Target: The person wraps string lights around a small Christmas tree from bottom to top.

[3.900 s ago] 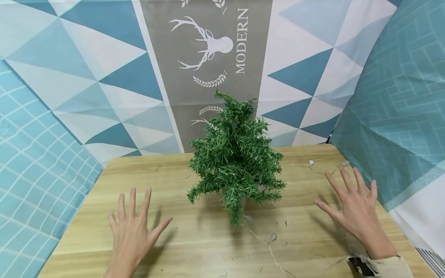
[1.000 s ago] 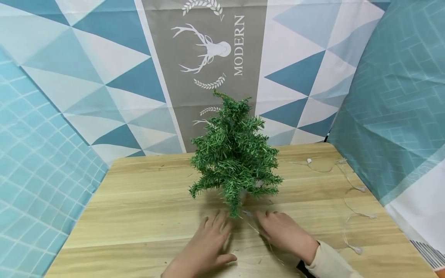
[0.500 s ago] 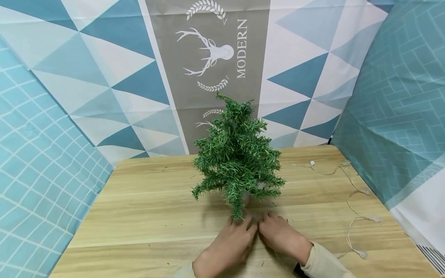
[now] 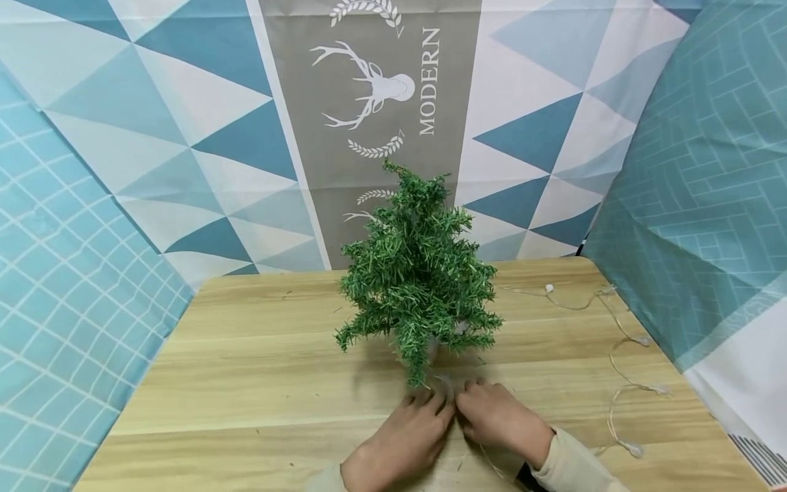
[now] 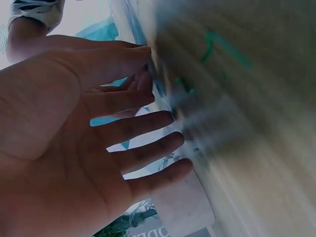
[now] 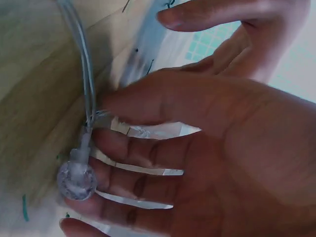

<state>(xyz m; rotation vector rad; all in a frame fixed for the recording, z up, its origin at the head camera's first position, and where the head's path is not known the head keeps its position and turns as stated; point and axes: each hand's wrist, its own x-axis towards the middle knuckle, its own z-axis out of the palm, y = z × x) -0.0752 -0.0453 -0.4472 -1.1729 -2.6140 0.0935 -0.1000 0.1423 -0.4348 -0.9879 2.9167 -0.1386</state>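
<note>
A small artificial Christmas tree [image 4: 418, 273] stands upright on the wooden table in the head view. Just in front of its lowest branch my two hands are nearly touching. In the right wrist view my right hand [image 6: 163, 148] pinches the thin clear wire of a string of lights [image 6: 88, 94] between thumb and forefinger. A clear round bulb [image 6: 76, 180] on that wire lies against the other fingertips. My left hand [image 4: 402, 434] rests at the tabletop beside it, its fingers [image 5: 140, 131] fairly straight and nothing visible between them.
More of the light string, with several bulbs [image 4: 633, 449], curves along the right side of the table [image 4: 246, 383]. Green needle bits are scattered about. Patterned cloths [image 4: 522, 137] hang behind and on both sides.
From wide apart, both hands have come together in front of the tree. Over the last second the left hand has moved right, up to the right hand. The tree stays put.
</note>
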